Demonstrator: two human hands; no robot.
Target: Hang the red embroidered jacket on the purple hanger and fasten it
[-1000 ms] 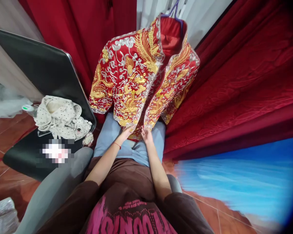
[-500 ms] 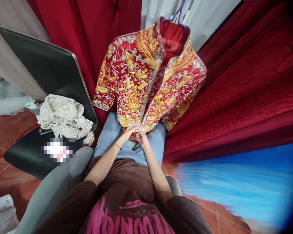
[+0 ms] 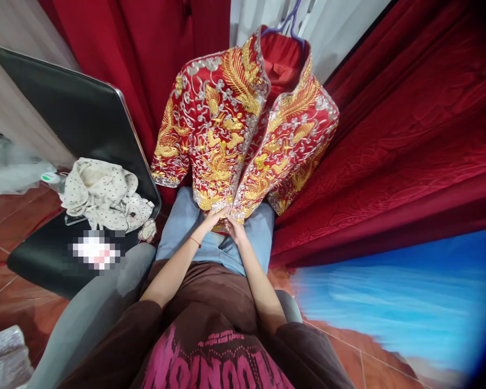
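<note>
A red jacket (image 3: 221,135) with gold and silver embroidery hangs open at the front from a purple hanger (image 3: 285,27). Its lower hem reaches my lap, over the blue jeans (image 3: 178,221). My left hand (image 3: 215,217) is closed on the hem at the bottom of the front opening, thumb on top of the embroidery. Right beside it, my right hand (image 3: 235,229) has its fingers curled in at the same hem corner. Whether a small fastener or thread sits between the fingertips is too small to make out.
On my left stands a black chair (image 3: 76,108) with a dotted white cloth bag (image 3: 101,189) and a blurred-out item on its seat. Dark red curtains (image 3: 409,135) hang on the right. A blue sheet (image 3: 389,292) covers part of the tiled floor (image 3: 372,370). A plastic-wrapped bundle (image 3: 6,356) lies lower left.
The view has shifted slightly, so the jacket sits a little further left. Both hands stay at the hem; the right fingers have turned in slightly closer to the left hand.
</note>
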